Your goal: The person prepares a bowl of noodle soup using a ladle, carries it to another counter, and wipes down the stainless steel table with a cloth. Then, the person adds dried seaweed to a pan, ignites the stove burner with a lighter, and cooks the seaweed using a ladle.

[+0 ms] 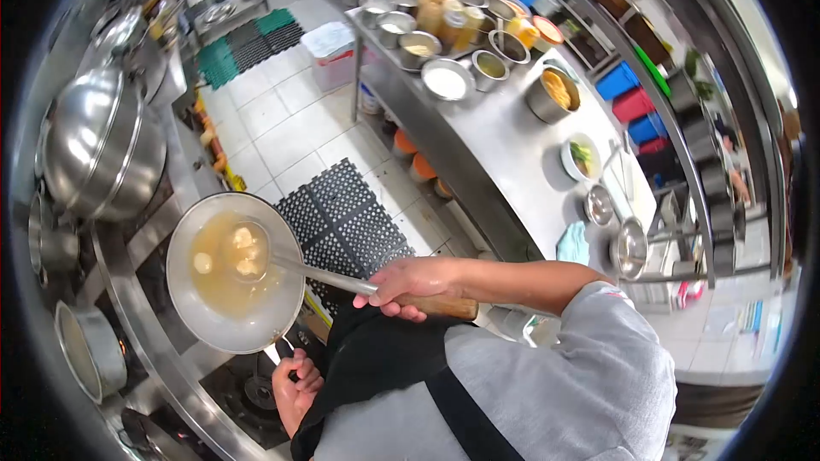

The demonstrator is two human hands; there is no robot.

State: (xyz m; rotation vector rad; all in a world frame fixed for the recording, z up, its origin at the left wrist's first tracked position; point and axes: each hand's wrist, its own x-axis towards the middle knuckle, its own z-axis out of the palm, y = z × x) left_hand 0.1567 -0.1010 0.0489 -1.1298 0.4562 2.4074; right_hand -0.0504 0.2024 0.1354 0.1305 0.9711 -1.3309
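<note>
The right hand point(406, 284) has its fingers wrapped around the ladle point(329, 277), just about where the metal shaft meets the wooden end point(453, 306); the left hand point(297, 380) is clamped on the dark handle point(284, 347) of the pan point(272, 314). From the right hand's fingers, the pan lies straight out along the ladle, whose long axis runs from near the pan's middle, over the rim on the person's side, back toward the body. The left hand is the nearer to the pan, just outside its rim; the right hand stands farther off, its back turned up, its forearm reaching across from a bent elbow. Inside the pan, pale round pieces point(202, 263) sit in a cloudy yellowish liquid point(218, 290); two of them appear to be in or against the ladle's bowl, though which is hard to tell. Beyond the pan, away from the person, stand a large domed steel vessel point(98, 154) and a smaller pot point(101, 350). A perforated black mat point(342, 209) lies on the floor to the pan's right, and a steel counter point(521, 162) with containers stands well apart from it.
</note>
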